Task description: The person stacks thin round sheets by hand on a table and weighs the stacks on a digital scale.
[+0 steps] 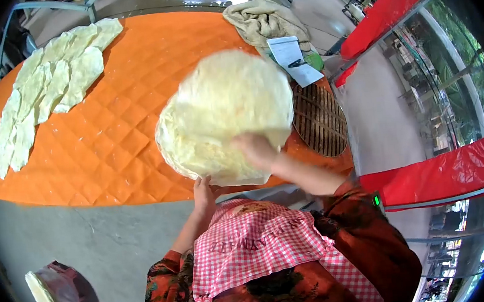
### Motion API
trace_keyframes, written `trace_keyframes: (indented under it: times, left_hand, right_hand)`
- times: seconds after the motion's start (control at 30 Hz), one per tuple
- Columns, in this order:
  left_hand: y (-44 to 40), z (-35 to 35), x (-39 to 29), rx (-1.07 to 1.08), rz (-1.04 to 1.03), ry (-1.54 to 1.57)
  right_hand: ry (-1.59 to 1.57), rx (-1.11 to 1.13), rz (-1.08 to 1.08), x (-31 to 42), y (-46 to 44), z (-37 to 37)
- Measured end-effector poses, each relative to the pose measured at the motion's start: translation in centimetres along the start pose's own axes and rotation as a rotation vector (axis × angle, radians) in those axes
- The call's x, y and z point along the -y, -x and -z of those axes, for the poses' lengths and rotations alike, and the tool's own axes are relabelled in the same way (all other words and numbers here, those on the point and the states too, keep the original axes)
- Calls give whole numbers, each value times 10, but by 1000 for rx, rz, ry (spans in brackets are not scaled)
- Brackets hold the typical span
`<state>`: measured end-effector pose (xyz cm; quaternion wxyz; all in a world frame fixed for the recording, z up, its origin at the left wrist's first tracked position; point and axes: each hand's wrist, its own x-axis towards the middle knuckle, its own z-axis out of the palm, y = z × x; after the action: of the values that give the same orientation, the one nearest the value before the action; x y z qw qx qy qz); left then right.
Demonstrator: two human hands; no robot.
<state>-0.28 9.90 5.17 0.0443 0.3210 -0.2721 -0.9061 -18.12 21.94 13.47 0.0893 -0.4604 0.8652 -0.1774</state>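
Note:
A stack of thin, round, pale yellow flatbreads lies near the front edge of the orange-covered table. Its top sheet is smeared by motion and sits shifted toward the far right over the others. At the near edge of the stack is my left hand, its thumb and fingers closed on the rim of the flatbreads. My right hand is over the near right part of the pile, by the lower edge of the top sheet. Blur hides whether its fingers grip that sheet.
Overlapping flatbread sheets lie along the table's left side. To the right are a round slatted rack, a paper pad with a pen and a crumpled cloth. A wrapped bundle stands on the floor at lower left.

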Motion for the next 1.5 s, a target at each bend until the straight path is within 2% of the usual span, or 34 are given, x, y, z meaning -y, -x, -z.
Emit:
trace_keyframes:
  times: [0.07, 0.17, 0.27, 0.3, 0.43, 0.53, 0.57, 0.6, 0.63, 0.67, 0.7, 0.73, 0.8, 0.87, 0.93, 1.03, 1.1, 1.2, 1.23, 1.33, 1.37, 1.5]
  left_hand:
    - [-5, 8, 5, 42, -12, -69]
    - [-3, 5, 4, 90, -47, -95]
    - [2, -8, 2, 98, -43, -80]
    - [1, -10, 0, 97, -41, -73]
    - [1, -7, -4, 184, 92, -72]
    - [-6, -15, 2, 237, 9, 47]
    - [16, -40, -21, 147, 73, 36]
    - [10, -39, -21, 121, -47, -54]
    - [2, -30, -19, 92, -164, -148]
    - [-9, -20, -20, 66, -285, -242]
    - [-23, -5, -28, -77, -406, -354]
    - [-39, 13, -40, -219, -524, -466]
    - [-67, 40, -56, -378, -568, -524]
    - [-73, 48, -71, -302, -297, -401]
    - [-64, 36, -78, -274, -249, -422]
    - [-62, 37, -78, -252, -152, -430]
    - [-68, 46, -75, -183, -56, -387]
    - [-48, 26, -64, -205, -82, -447]
    - [-43, 24, -60, -209, -41, -342]
    - [-43, 23, -48, -41, 33, -169]
    - [-42, 20, -44, 19, 40, -134]
    - [-38, 4, -42, -4, 49, -119]
  right_hand:
    - [169, -24, 208, -12, 33, -58]
    - [130, -11, 134, 18, 47, -55]
    - [102, 12, 163, 33, 53, -53]
    - [78, 81, 121, 33, 57, -56]
    - [133, -71, 183, 34, 69, -65]
    - [-44, -44, 77, 18, 65, -53]
    - [50, 60, -136, -7, 49, -55]
    - [91, 72, -143, -32, 26, -40]
    - [-303, 15, -340, -45, 6, -7]
    - [-129, -31, -294, -15, -14, 63]
    - [24, -93, -208, -26, -31, 94]
    - [121, -223, -105, 1, -38, 136]
    - [313, -378, 116, 35, -37, 177]
    - [339, -352, 165, 43, -31, 158]
    - [361, -285, 134, 35, -20, 101]
    - [196, -227, 132, 1, -4, -16]
    - [316, -59, 76, -15, 13, -70]
    - [176, -53, 100, -14, 5, -69]
    - [196, -20, 44, -14, 4, -65]
    - [176, -81, 56, 6, 16, -53]
    - [175, -93, 131, 0, 23, -69]
    - [154, -15, 51, 19, 31, -74]
